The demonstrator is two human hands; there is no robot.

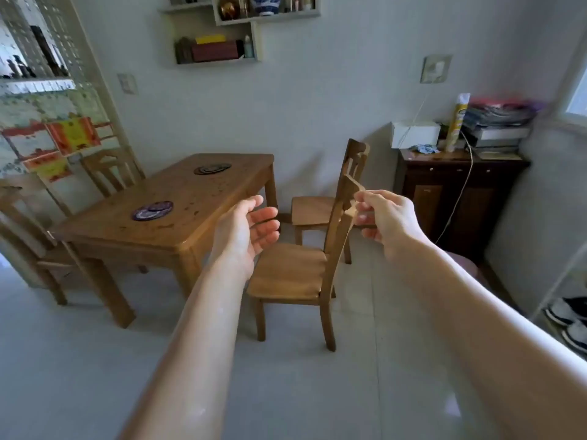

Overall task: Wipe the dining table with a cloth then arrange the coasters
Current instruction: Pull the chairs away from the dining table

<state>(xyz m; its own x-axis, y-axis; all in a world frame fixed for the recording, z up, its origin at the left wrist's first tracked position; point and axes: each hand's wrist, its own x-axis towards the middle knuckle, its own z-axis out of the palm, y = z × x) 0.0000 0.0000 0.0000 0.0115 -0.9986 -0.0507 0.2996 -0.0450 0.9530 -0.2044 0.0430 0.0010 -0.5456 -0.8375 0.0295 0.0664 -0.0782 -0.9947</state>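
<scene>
Left hand open, empty. Right hand curled at chair back, grip unclear. Purple coasters sat at 9 o'clock on the spotted counter. Risk: no cloth held, and wiping could shove the coasters off.

Wooden chair, nearest, on pale tiled floor. Second chair behind it. Two further chairs, left. Dark wooden cabinet, right, bearing white box, yellow spray can and stacked books. White cable hangs down its front. Wall shelves above. Shoes, lower right.
</scene>
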